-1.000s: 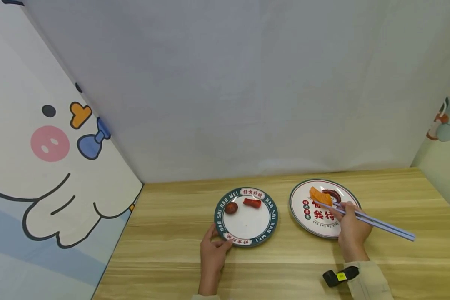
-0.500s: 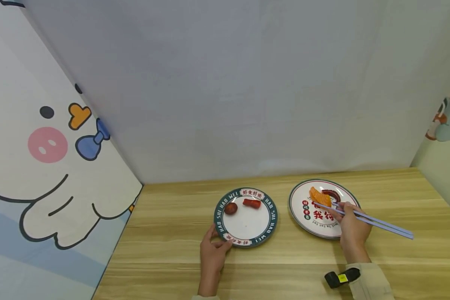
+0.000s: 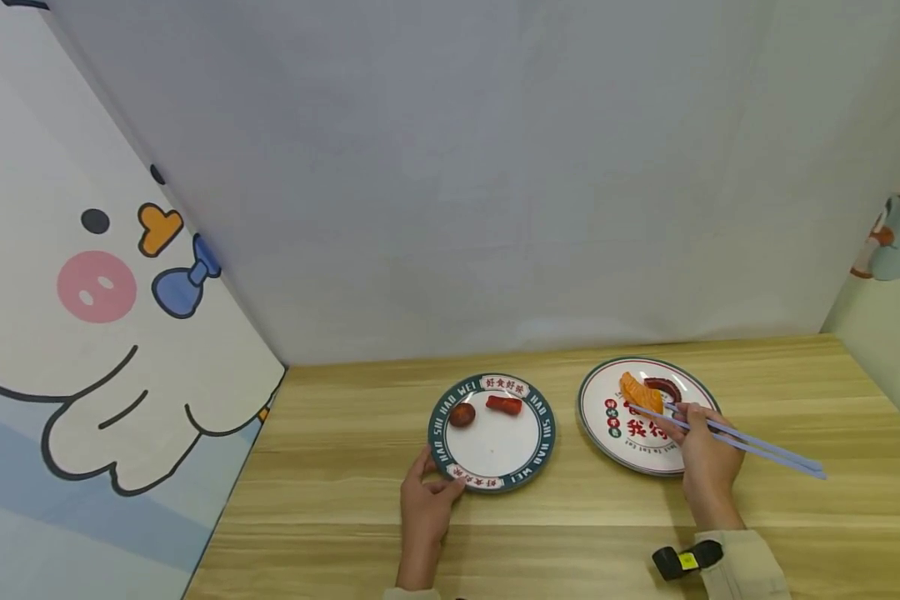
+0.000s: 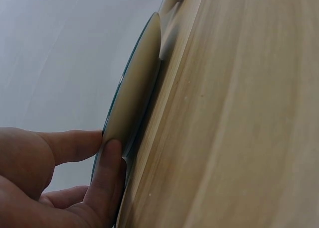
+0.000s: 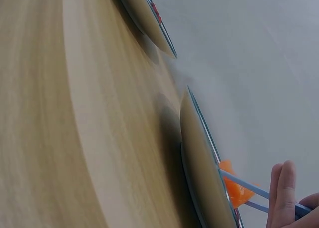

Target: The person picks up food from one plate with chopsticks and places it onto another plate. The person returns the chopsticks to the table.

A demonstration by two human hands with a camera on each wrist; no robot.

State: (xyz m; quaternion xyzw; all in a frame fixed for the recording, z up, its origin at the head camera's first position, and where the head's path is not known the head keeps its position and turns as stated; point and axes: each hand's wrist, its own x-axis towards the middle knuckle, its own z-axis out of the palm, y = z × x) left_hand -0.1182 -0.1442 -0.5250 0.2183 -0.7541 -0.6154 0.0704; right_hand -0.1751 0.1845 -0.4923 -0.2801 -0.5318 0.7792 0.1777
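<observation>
In the head view my left hand (image 3: 426, 510) pinches the near-left rim of a green-edged plate (image 3: 546, 433), thumb on top and fingers underneath. A round brown piece of food (image 3: 462, 415) and a red piece (image 3: 504, 405) lie on that plate. My right hand (image 3: 708, 457) holds a pair of light blue chopsticks (image 3: 791, 457) over a second white plate (image 3: 598, 437) with red lettering. The chopstick tips touch an orange salmon-like slice (image 3: 640, 393) lying there; whether they grip it I cannot tell. Behind it curls a dark red tentacle-like piece (image 3: 666, 386).
Both plates stand on a wood-grain table (image 3: 330, 467), a gap between them. A pale curtain-like backdrop (image 3: 540, 183) rises behind the table. At the left is a cartoon-printed panel (image 3: 217, 375). A black strap device (image 3: 686, 558) sits on the right wrist.
Almost nothing moves. The chopsticks' rear ends shift very slightly, while the left hand, both plates and the food stay in place.
</observation>
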